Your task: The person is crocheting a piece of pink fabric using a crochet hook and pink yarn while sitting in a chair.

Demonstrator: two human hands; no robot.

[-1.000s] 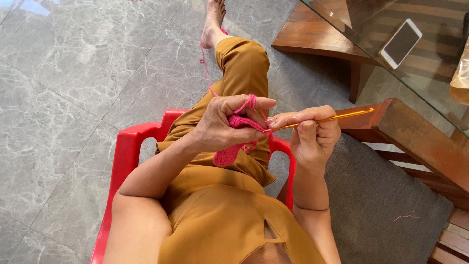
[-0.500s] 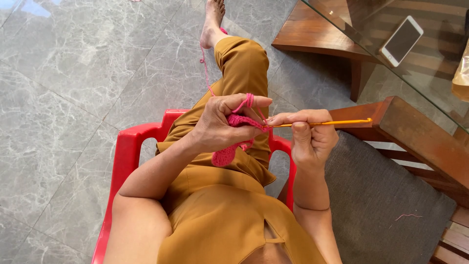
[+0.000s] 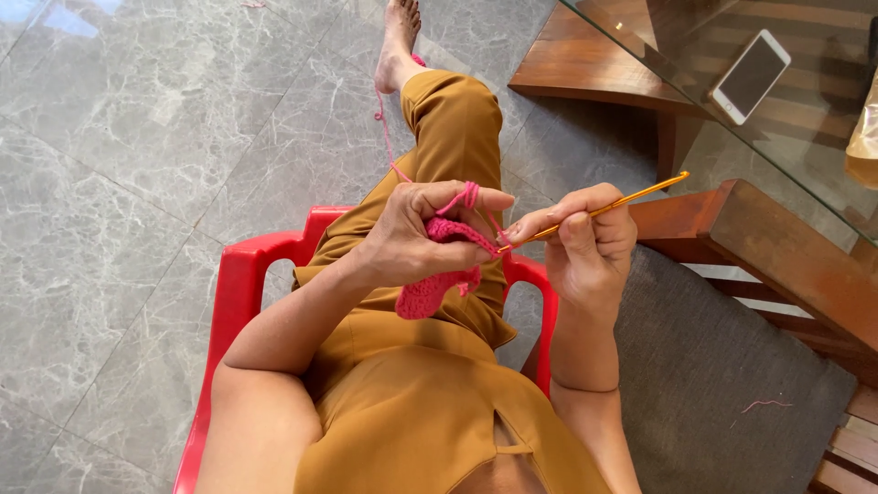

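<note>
The fingers (image 3: 457, 197) of the left hand (image 3: 416, 233) are clamped on a small piece of bright pink crocheted yarn fabric (image 3: 437, 274), its lower part hanging below the palm, while a thin pink yarn strand (image 3: 389, 137) loops over the raised forefinger and runs away from the fingers toward the bare foot (image 3: 400, 41) on the floor. Just beside them, the fingers (image 3: 558, 220) of the right hand (image 3: 585, 247) are pinched together on a slim golden-yellow metal crochet hook (image 3: 604, 209), whose tip touches the pink fabric at the edge nearest the right hand and whose far end points up and away from the fingers. Beneath both hands lie the person's mustard-brown trousers (image 3: 453, 119) and a red plastic chair (image 3: 242, 302). Beyond the right hand sits a dark grey cushion (image 3: 722, 375) on a wooden frame (image 3: 786, 256); further out, a white smartphone (image 3: 750, 76) lies on the glass-topped table (image 3: 658, 46). Grey marbled floor tiles (image 3: 165, 137) spread out beyond the left hand.
</note>
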